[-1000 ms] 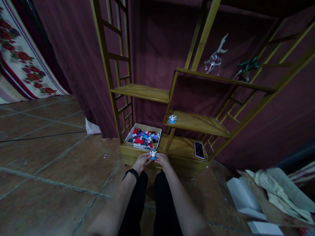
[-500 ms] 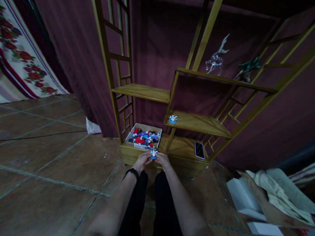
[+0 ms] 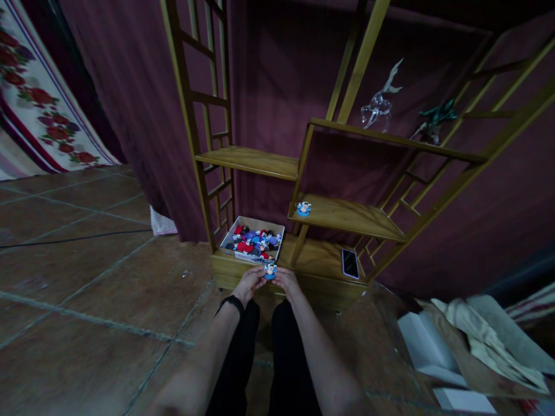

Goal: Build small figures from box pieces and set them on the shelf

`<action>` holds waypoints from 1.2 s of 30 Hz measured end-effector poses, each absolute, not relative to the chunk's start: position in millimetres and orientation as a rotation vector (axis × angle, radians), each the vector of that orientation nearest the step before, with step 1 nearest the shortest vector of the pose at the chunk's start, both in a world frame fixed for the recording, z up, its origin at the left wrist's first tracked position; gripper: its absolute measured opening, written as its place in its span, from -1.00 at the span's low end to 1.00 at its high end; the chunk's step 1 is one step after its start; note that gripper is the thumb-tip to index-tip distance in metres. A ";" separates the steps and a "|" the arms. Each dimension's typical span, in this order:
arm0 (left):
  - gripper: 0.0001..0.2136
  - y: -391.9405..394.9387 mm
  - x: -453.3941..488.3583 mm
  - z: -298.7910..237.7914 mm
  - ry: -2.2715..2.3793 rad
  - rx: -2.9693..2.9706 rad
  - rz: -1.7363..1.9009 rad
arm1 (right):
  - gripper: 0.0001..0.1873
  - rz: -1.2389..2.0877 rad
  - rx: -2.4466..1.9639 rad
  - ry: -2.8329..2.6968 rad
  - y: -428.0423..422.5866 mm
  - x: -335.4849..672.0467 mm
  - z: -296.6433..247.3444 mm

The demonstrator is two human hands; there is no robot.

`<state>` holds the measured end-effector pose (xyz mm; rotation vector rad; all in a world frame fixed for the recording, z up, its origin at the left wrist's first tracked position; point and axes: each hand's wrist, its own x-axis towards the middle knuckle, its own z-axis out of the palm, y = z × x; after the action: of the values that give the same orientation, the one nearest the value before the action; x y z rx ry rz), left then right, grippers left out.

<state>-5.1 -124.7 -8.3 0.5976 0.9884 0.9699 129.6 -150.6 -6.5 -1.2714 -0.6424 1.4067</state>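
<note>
A small figurine (image 3: 270, 271) with a blue base is held upright between my two hands, in front of the shelf unit. My left hand (image 3: 250, 283) has its fingers closed on the figurine's left side. From the other side, my right hand (image 3: 287, 280) grips it with closed fingers. Just beyond them, a shallow box (image 3: 222, 245) on the bottom board holds several small figurines in red, blue, purple and black. A similar blue-based figurine (image 3: 304, 209) stands at the left end of the middle shelf (image 3: 351, 219).
A phone (image 3: 350, 264) lies on the bottom board at the right. Higher up stand a clear glass animal ornament (image 3: 377, 110) and a green-topped ornament (image 3: 436, 121). The upper left shelf (image 3: 254, 162) juts above the box. White boxes (image 3: 429, 346) and cloth (image 3: 489, 335) lie on the floor at right.
Both hands still hold the figurine in nearly the same place. The whole view has shifted very slightly; nothing else has visibly moved.
</note>
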 end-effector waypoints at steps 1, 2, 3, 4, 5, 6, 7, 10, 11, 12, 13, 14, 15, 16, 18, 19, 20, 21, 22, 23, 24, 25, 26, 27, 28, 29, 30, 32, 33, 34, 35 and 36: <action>-0.91 -124.6 -5.1 -8.6 0.986 0.596 0.970 | -0.74 1.407 -1.271 -0.643 -150.8 129.6 -6.0; -0.91 -124.6 -5.1 -8.9 0.984 0.595 0.971 | -0.75 1.407 -1.271 -0.645 -150.8 129.6 -5.6; -0.90 -124.5 -5.1 -9.4 0.980 0.594 0.972 | -0.75 1.408 -1.271 -0.647 -150.8 129.5 -5.3; -0.89 -124.4 -5.1 -9.9 0.977 0.592 0.975 | -0.75 1.408 -1.272 -0.649 -150.8 129.5 -5.4; -0.89 -124.4 -5.1 -10.5 0.974 0.591 0.977 | -0.74 1.408 -1.273 -0.652 -150.6 129.6 -5.8; -0.88 -124.2 -5.1 -11.1 0.971 0.589 0.979 | -0.73 1.406 -1.274 -0.655 -150.4 129.7 -6.6; -0.88 -124.0 -5.0 -11.8 0.968 0.587 0.980 | -0.72 1.404 -1.275 -0.659 -150.2 129.8 -7.7; -0.87 -122.8 -4.8 -14.3 0.961 0.585 0.978 | -0.68 1.395 -1.275 -0.678 -149.2 130.3 -13.0; -0.86 -122.4 -4.8 -15.1 0.960 0.585 0.977 | -0.68 1.390 -1.275 -0.684 -148.7 130.5 -14.9; -0.86 -121.9 -4.7 -15.9 0.959 0.585 0.977 | -0.67 1.385 -1.275 -0.691 -148.2 130.7 -16.8; -0.85 -121.5 -4.6 -16.6 0.957 0.584 0.978 | -0.67 1.380 -1.274 -0.697 -147.6 131.0 -18.5; -0.84 -121.2 -4.5 -17.2 0.956 0.583 0.980 | -0.67 1.376 -1.273 -0.702 -147.0 131.2 -19.8; -0.83 -120.8 -4.4 -17.8 0.954 0.583 0.981 | -0.67 1.374 -1.270 -0.708 -146.5 131.5 -20.8; -0.81 -120.5 -4.3 -18.3 0.952 0.584 0.980 | -0.67 1.375 -1.266 -0.715 -146.1 131.7 -21.5; -0.78 -120.0 -3.9 -19.0 0.950 0.586 0.976 | -0.66 1.380 -1.253 -0.727 -145.8 132.3 -22.2; -0.77 -119.8 -3.8 -19.3 0.952 0.586 0.975 | -0.66 1.384 -1.245 -0.733 -145.9 132.5 -22.2; -0.77 -119.5 -3.6 -19.6 0.954 0.585 0.976 | -0.65 1.388 -1.238 -0.738 -146.0 132.7 -22.3; -0.77 -119.3 -3.5 -19.9 0.957 0.582 0.980 | -0.64 1.391 -1.233 -0.742 -146.2 132.9 -22.3; -0.78 -119.2 -3.5 -20.2 0.960 0.579 0.985 | -0.64 1.394 -1.229 -0.747 -146.4 133.0 -22.5; -0.78 -119.1 -3.5 -20.5 0.963 0.576 0.992 | -0.64 1.395 -1.229 -0.750 -146.6 133.1 -22.7; -0.79 -119.0 -3.5 -20.7 0.965 0.573 0.999 | -0.64 1.396 -1.231 -0.752 -146.6 133.2 -23.0; -0.80 -118.9 -3.5 -20.9 0.966 0.570 1.005 | -0.65 1.397 -1.233 -0.753 -146.7 133.2 -23.4; -0.81 -118.8 -3.6 -21.0 0.967 0.568 1.011 | -0.65 1.399 -1.236 -0.755 -146.6 133.3 -23.7; -0.82 -118.8 -3.5 -21.1 0.966 0.567 1.016 | -0.65 1.402 -1.237 -0.758 -146.6 133.3 -24.0; -0.83 -118.7 -3.5 -21.2 0.965 0.568 1.019 | -0.65 1.406 -1.236 -0.761 -146.7 133.4 -24.1; -0.84 -118.6 -3.4 -21.2 0.962 0.569 1.021 | -0.65 1.411 -1.234 -0.765 -146.8 133.4 -24.0; -0.84 -118.5 -3.2 -21.3 0.959 0.571 1.022 | -0.65 1.415 -1.231 -0.769 -147.0 133.4 -23.7; -0.84 -118.5 -2.6 -21.3 0.950 0.578 1.021 | -0.65 1.421 -1.224 -0.776 -147.5 133.4 -22.8; -0.83 -118.6 -2.3 -21.2 0.947 0.582 1.019 | -0.65 1.421 -1.219 -0.779 -147.8 133.3 -22.2; -0.81 -118.9 -2.0 -21.0 0.943 0.588 1.017 | -0.65 1.420 -1.212 -0.782 -148.0 133.2 -21.6; -0.80 -119.3 -1.6 -20.6 0.936 0.597 1.017 | -0.65 1.419 -1.205 -0.785 -148.1 133.1 -21.1; -0.79 -119.8 -1.3 -20.1 0.926 0.606 1.020 | -0.65 1.418 -1.196 -0.788 -148.0 132.9 -20.7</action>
<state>-1.3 -119.8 -20.1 0.6056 0.9259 1.0202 132.9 -148.0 -20.7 -1.1963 -0.7878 1.4179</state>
